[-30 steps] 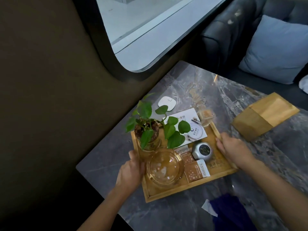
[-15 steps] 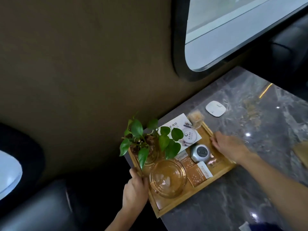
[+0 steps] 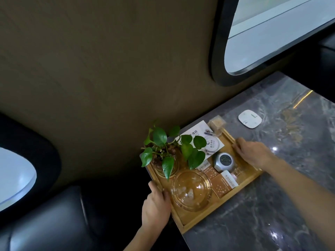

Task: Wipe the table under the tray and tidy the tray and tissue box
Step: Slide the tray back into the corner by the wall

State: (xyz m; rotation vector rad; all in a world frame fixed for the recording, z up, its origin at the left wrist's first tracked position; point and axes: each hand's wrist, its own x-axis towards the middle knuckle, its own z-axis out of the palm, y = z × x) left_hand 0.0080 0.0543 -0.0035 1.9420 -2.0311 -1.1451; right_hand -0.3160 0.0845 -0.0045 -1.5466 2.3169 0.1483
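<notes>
**Keep the loaded tray level as you shift it**

The tray (image 3: 192,221) overhangs the marble table's (image 3: 272,205) left edge. Your left hand (image 3: 155,207) and right hand (image 3: 253,153) each close on a side rim. Move slowly: the plant (image 3: 168,151) and glass bowl (image 3: 191,191) could slide.

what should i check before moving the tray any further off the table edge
1. Left hand gripping the tray at its left edge: ok.
2. Right hand on the tray's right rim: ok.
3. Tray supported by the table: not ok, its left part hangs past the edge.
4. Plant upright in its glass pot: ok.
5. Glass bowl sitting flat in the tray: ok.
6. White pad clear of the tray: ok.
</notes>
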